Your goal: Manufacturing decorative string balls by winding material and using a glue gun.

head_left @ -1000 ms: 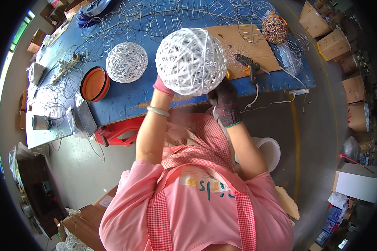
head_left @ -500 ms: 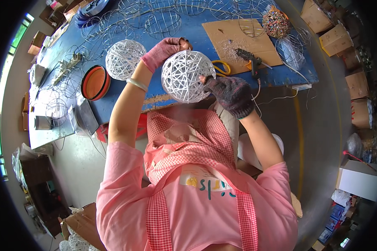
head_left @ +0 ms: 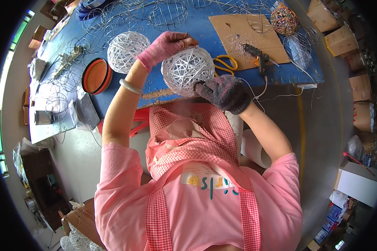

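A white open-weave ball point(head_left: 187, 72) is held between my hands at the front edge of the blue table. My left hand point(head_left: 169, 48), in a pink fingerless glove, grips the top of it with fingers bent together. Against its lower right side press the fingers of my right hand point(head_left: 225, 94), which wears a dark grey glove. Whether a loose strand is in either hand's fingers I cannot tell. A second white woven ball point(head_left: 127, 52) rests on the table beside my left wrist. Yellow-handled scissors point(head_left: 226, 63) lie just right of the held ball.
A glue gun point(head_left: 259, 57) lies on a cardboard sheet point(head_left: 228, 31), its cord hanging off the table edge. Bare wire frames point(head_left: 168, 14) fill the far side. An orange round container point(head_left: 97, 76) stands at left, a multicoloured ball point(head_left: 285, 21) at far right.
The held ball has turned, showing a denser weave, and sits slightly higher. My right hand has shifted left and down along its side. More of the scissors shows.
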The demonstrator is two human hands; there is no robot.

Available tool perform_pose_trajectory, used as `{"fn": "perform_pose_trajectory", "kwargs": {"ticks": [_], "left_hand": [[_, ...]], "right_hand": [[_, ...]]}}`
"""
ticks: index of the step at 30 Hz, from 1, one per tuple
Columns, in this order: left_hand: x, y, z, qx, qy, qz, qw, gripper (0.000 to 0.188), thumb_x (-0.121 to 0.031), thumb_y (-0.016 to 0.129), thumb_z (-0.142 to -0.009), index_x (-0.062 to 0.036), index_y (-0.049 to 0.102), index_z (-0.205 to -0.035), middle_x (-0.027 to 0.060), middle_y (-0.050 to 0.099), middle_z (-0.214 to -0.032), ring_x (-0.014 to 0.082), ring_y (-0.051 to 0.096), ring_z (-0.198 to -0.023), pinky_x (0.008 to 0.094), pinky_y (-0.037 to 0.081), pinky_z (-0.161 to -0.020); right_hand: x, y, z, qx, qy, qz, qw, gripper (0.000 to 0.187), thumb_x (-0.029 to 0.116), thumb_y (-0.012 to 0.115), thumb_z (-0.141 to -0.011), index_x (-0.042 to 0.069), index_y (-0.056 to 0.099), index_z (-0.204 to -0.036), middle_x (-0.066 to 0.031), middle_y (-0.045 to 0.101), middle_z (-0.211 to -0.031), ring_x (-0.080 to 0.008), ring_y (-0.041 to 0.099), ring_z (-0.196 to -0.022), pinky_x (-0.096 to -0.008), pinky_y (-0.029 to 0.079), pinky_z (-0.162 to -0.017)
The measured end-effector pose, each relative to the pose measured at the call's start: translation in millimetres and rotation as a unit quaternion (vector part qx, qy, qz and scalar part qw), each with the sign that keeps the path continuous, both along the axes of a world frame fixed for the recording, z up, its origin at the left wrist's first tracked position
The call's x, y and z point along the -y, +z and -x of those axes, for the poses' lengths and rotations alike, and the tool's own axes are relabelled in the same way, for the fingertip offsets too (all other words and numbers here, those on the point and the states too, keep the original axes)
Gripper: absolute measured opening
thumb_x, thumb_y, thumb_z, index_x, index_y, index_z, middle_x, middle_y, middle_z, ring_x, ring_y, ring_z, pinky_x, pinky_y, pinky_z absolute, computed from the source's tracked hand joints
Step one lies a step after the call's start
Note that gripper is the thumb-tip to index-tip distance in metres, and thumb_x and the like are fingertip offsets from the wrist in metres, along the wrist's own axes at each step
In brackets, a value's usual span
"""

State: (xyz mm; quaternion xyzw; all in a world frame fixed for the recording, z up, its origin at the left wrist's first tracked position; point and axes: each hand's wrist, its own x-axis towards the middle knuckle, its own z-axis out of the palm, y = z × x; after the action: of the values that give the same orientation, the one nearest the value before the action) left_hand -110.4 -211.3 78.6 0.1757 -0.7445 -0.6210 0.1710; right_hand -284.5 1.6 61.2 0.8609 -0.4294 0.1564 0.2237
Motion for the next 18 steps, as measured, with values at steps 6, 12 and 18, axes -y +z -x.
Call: {"fn": "perform_pose_trajectory", "kwargs": {"ticks": [6,12,18], "left_hand": [[-60.0,7.5,-19.1,0.019,0.150,0.363,0.919,0.036,-0.027,0.042,-0.103,-0.0050,0.059,-0.125,0.0136,0.064,-0.117,0.0246,0.060,-0.106,0.0337,0.046,-0.095],[-71.2,-12.4,-12.7,0.005,0.211,0.442,0.872,0.034,-0.019,0.052,-0.087,-0.0106,0.063,-0.118,0.0143,0.060,-0.125,0.0356,0.051,-0.121,0.0445,0.043,-0.101],[-59.8,-10.4,-11.1,-0.030,0.186,0.420,0.888,0.033,-0.019,0.050,-0.088,-0.0123,0.065,-0.117,0.0136,0.062,-0.122,0.0362,0.053,-0.118,0.0445,0.043,-0.101]], "right_hand": [[12.0,9.6,-12.3,0.053,0.040,-0.009,0.998,0.032,0.018,0.058,-0.085,0.020,0.063,-0.117,-0.0030,0.060,-0.080,-0.0206,0.059,-0.067,-0.0356,0.048,-0.055],[27.5,43.5,-7.6,-0.017,0.069,-0.006,0.997,0.020,0.018,0.057,-0.085,0.015,0.063,-0.103,-0.0019,0.059,-0.075,-0.0202,0.061,-0.065,-0.0344,0.049,-0.053],[62.8,48.2,20.9,0.106,0.031,-0.011,0.994,0.018,0.020,0.061,-0.087,0.015,0.063,-0.104,-0.0092,0.069,-0.084,-0.0294,0.068,-0.072,-0.0374,0.053,-0.060]]}}
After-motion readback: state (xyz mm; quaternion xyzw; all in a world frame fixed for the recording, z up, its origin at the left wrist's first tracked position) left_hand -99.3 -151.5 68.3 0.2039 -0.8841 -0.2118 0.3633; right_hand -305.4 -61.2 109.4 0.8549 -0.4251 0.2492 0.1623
